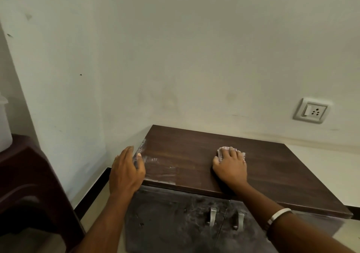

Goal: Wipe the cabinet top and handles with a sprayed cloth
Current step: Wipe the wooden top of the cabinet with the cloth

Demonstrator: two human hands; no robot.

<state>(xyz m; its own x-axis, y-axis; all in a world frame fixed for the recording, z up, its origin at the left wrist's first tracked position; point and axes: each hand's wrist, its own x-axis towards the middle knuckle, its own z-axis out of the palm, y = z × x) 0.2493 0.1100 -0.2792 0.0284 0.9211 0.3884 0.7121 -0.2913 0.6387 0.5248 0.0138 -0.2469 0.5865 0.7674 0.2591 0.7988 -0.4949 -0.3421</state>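
Note:
A low cabinet with a dark brown wooden top [263, 167] stands against the wall. My right hand [230, 165] lies flat on a small pink cloth [222, 151] near the middle of the top, fingers spread over it. My left hand [126, 169] rests on the top's left edge, thumb on the surface and fingers down the side. Pale dusty smears [155, 161] show on the top beside the left hand. Two metal handles, the left handle [212, 216] and the right handle [239, 220], hang on the dusty grey doors [171, 223] below.
A pale wall runs behind and to the left, with a white switch and socket plate [311, 111] at the right. A dark brown plastic chair [29, 184] stands at the left, with a white container [4, 128] on it. Light floor lies right of the cabinet.

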